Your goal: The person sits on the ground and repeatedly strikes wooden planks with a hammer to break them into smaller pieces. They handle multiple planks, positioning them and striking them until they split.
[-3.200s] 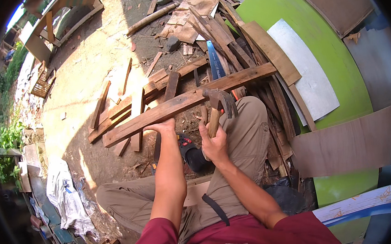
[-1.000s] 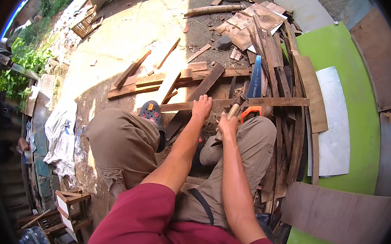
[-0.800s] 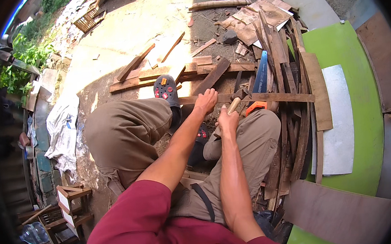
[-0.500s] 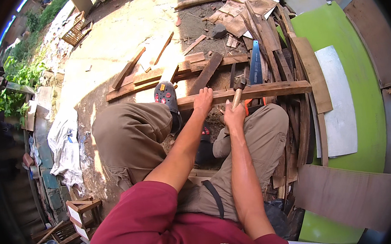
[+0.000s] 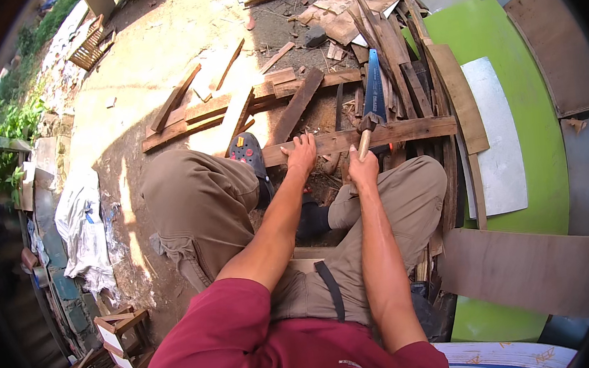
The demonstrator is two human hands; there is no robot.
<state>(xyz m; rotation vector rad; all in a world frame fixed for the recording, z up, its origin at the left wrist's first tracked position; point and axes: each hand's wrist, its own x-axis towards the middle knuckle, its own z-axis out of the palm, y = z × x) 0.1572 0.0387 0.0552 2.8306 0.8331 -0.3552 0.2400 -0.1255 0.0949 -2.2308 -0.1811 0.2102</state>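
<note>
A rough wooden plank (image 5: 411,131) lies crosswise in front of my knees, its broad face showing. My left hand (image 5: 301,154) grips it near its left end, with fingers over the far edge, close beside the clog on my left foot. In my right hand (image 5: 363,170) is a hammer (image 5: 366,139) with a pale wooden handle. The hammer's head is over the plank's middle; whether it touches the wood, I cannot tell. Just beyond the plank stands a handsaw (image 5: 373,89) with a blue blade, its handle partly hidden by the plank.
Several loose boards (image 5: 212,109) lie on the ground ahead. A stack of wood strips (image 5: 395,58) runs along the right, beside a green panel (image 5: 544,192) and a white sheet (image 5: 494,133). A white cloth (image 5: 82,225) and a small wooden frame (image 5: 122,329) are at left.
The plank has tipped in my left hand, so more of its broad face shows. The hammer stays in my right hand over the plank. The whole view has shifted slightly.
</note>
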